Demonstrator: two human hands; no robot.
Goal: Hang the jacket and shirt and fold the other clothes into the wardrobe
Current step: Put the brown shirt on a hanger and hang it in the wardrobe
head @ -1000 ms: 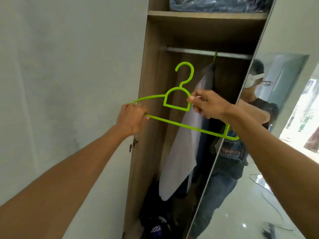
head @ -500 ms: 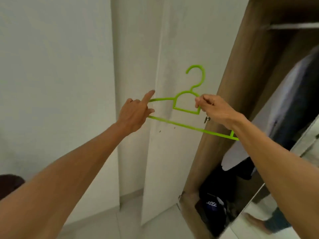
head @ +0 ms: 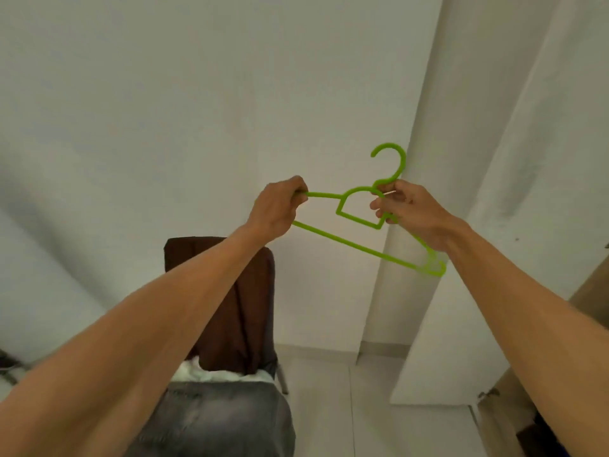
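I hold a bright green plastic hanger [head: 349, 240] in the air in front of a white wall, with nothing hanging on it. My left hand [head: 280, 209] grips its left shoulder end. My right hand [head: 408, 212] pinches the neck just under the hook. Below, a dark brown garment [head: 244, 308] drapes over the back of a chair. Grey jeans [head: 214, 420] and a white cloth [head: 211, 374] lie on the seat. The wardrobe's wooden side [head: 590, 291] shows only at the right edge.
The open white wardrobe door [head: 478, 225] stands edge-on at the right, close to my right forearm. Pale floor tiles [head: 333, 407] lie between the chair and the door. A dark object [head: 5, 361] sits at the far left edge.
My view has swung left, away from the wardrobe interior toward the chair with clothes. My left hand, which had loosened with a finger out, grips the hanger end again.
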